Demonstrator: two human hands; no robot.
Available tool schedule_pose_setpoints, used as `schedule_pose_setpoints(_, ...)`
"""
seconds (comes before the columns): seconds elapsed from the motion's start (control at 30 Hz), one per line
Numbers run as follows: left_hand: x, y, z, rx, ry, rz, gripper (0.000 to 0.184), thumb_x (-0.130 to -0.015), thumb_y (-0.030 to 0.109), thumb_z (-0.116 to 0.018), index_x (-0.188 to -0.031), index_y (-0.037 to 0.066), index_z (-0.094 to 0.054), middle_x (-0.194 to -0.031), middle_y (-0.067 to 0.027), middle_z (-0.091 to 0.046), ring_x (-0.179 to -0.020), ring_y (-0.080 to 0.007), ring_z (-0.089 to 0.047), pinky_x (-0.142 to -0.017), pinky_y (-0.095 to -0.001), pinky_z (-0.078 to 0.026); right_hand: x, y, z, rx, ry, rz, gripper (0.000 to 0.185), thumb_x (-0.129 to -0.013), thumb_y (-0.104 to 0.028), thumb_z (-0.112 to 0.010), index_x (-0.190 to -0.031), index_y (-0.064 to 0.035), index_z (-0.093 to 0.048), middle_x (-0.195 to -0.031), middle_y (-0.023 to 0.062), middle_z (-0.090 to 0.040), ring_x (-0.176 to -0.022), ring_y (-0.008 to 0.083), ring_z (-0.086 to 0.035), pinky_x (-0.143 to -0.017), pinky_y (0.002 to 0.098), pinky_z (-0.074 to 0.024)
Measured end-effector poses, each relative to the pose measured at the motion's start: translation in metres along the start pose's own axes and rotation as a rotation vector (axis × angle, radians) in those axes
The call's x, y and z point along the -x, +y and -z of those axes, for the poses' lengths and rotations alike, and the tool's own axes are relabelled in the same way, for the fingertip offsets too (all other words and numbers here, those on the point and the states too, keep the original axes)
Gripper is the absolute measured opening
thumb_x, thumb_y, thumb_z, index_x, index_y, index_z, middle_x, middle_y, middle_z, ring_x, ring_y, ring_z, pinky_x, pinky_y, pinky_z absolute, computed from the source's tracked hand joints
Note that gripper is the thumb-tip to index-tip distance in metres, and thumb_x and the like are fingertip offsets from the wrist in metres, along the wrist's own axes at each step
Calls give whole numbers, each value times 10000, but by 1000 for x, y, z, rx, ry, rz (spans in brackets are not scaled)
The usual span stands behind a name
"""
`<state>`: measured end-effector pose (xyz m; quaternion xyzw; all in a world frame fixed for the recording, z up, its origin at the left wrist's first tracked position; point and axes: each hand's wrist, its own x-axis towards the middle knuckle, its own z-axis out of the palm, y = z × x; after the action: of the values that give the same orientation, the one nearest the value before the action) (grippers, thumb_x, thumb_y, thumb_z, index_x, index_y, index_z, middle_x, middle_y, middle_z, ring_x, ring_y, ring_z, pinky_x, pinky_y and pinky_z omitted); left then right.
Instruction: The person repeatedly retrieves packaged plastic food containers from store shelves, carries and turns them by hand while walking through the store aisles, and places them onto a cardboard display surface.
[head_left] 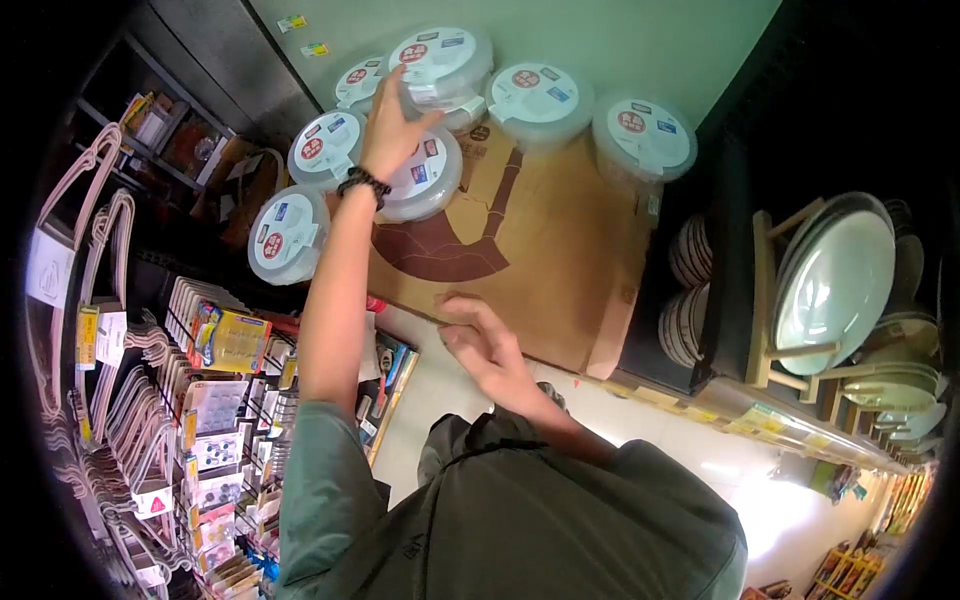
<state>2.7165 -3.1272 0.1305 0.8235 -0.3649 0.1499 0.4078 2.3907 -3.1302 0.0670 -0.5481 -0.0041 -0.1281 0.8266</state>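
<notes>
My left hand (395,125), with a dark bead bracelet on the wrist, reaches to the far end of the cardboard box. Its fingers and thumb are spread against the near left side of a round clear food storage container (440,62), which appears stacked on another. Below the hand stands a second round container (422,180), partly covered by the wrist. More of these lidded containers (328,142) stand to the left. My right hand (485,350) hovers by the near edge of the cardboard box (560,250), fingers loosely bent and apart, holding nothing.
Two more containers, one at the back (540,95) and one at the right corner (645,135), stand on the box. Plates in a wooden rack (835,270) and stacked bowls (685,325) flank the right. Hangers (130,400) and hanging packets (225,340) crowd the left.
</notes>
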Motion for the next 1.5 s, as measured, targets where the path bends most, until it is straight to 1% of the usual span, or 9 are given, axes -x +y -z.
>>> schedule_pose_setpoints(0.2, 66, 34, 71, -41, 28, -40, 662, -849, 152, -739, -1443, 65, -461, -1335, -222, -582, -1344, -372, -470, -1110, -452, -378, -20, 13, 11, -32, -126, -12, 307, -996, 37, -475, -1298, -13, -490, -1309, 101, -539, -1252, 165, -503, -1045, 351, -419)
schedule_pose_setpoints(0.27, 97, 32, 110, -373, 40, -134, 688, -817, 202, -774, -1427, 65, -487, -1354, -208, -564, -1318, -398, -473, -1128, -504, -331, -28, 11, 10, -41, -168, -34, 289, -997, 38, -473, -1281, -13, -498, -1265, 98, -567, -1236, 164, -518, -1048, 345, -414)
schedule_pose_setpoints(0.43, 170, -10, 153, -766, 98, 137, 826, -681, 327, -868, -1404, 118, -529, -1420, -185, -503, -1283, -473, -437, -1121, -524, -338, -42, 26, -10, -102, -126, -84, 191, -993, 17, -524, -1180, -1, -556, -1126, 70, -626, -1122, 133, -579, -976, 296, -444)
schedule_pose_setpoints(0.67, 197, -54, 178, -488, 163, 5, 765, -624, 152, -876, -1332, 53, -602, -1431, -156, -528, -1287, -400, -484, -1090, -495, -393, -58, 63, -58, -33, -105, -115, 145, -995, -9, -555, -1135, 8, -585, -1072, 53, -645, -1061, 116, -608, -949, 276, -462)
schedule_pose_setpoints(0.8, 170, -43, 206, -309, 275, -103, 817, -554, 127, -887, -1319, 40, -611, -1411, -182, -533, -1283, -424, -483, -1049, -525, -407, -82, 64, -91, 71, -62, 18, 294, -987, -14, -550, -1278, 17, -517, -1269, 95, -568, -1183, 174, -577, -991, 316, -461)
schedule_pose_setpoints(0.9, 123, -42, 208, -226, 255, -227, 767, -573, 165, -902, -1281, 50, -629, -1408, -170, -538, -1270, -426, -489, -1035, -535, -412, -141, 54, -126, 334, 72, 314, 667, -964, -63, -585, -1532, 30, -247, -1570, 210, -314, -1478, 282, -282, -1166, 400, -290)
schedule_pose_setpoints(1.07, 24, -77, 162, -203, 405, -321, 683, -637, 277, -901, -1235, 58, -652, -1338, -173, -576, -1228, -461, -490, -1055, -559, -408, -218, 48, -143, 286, 105, 366, 726, -974, -101, -567, -1555, 50, -159, -1618, 229, -211, -1515, 275, -174, -1216, 375, -159)
schedule_pose_setpoints(1.3, -76, -119, 71, -116, 72, -213, 780, -674, 291, -874, -1354, 64, -567, -1451, -228, -458, -1312, -442, -426, -1116, -490, -370, -183, 53, -132, 190, 174, 194, 438, -972, -48, -528, -1403, -7, -466, -1478, 126, -442, -1370, 220, -427, -1103, 361, -390)
schedule_pose_setpoints(1.5, -23, -105, 125, 19, 54, -186, 713, -769, 136, -810, -1413, 68, -511, -1472, -225, -462, -1356, -345, -463, -1100, -429, -401, -171, 55, -135, 98, 73, 130, 363, -967, -21, -515, -1330, -20, -531, -1385, 128, -522, -1281, 183, -502, -1050, 329, -433)
